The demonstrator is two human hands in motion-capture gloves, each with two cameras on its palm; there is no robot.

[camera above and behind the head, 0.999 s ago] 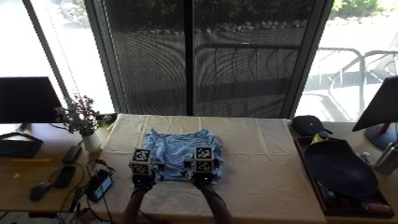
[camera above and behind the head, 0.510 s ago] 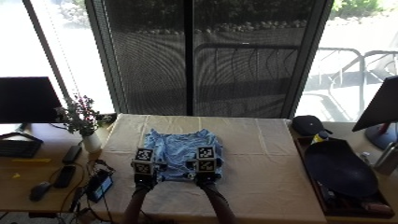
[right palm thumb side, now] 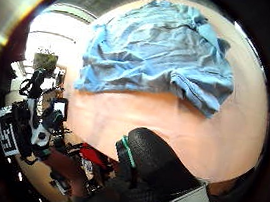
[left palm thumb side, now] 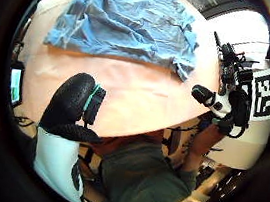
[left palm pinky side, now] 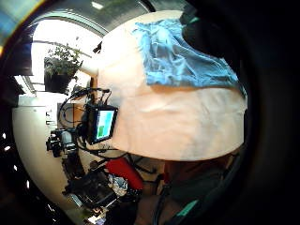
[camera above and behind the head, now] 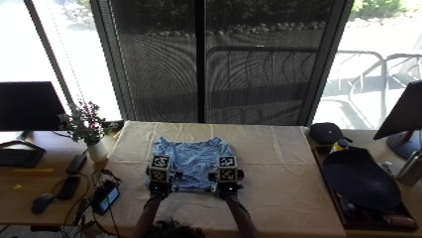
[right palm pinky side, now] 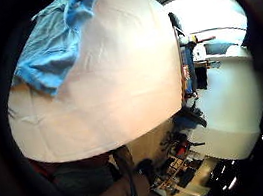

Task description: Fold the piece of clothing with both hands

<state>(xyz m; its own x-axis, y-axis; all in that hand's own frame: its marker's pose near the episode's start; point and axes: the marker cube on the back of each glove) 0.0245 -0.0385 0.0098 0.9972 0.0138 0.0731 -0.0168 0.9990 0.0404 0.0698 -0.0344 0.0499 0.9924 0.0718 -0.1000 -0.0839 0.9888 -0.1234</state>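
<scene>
We're seeing the blue shirt (camera above and behind the head: 192,160) lying rumpled on the cream tablecloth (camera above and behind the head: 277,163), mid-table. Both hands are hovering at its near edge: left hand (camera above and behind the head: 158,187) by the near-left corner, right hand (camera above and behind the head: 227,187) by the near-right. Palm cams are showing the cloth apart from both palms; can't tell how the fingers are set. 1 potted plant (camera above and behind the head: 85,130) is standing off the table's left.

Potted plant (camera above and behind the head: 84,126) at cream tablecloth's (camera above and behind the head: 284,163) left edge; keyboard (camera above and behind the head: 20,157), mouse (camera above and behind the head: 41,203), dark monitor (camera above and behind the head: 29,106) further left.
</scene>
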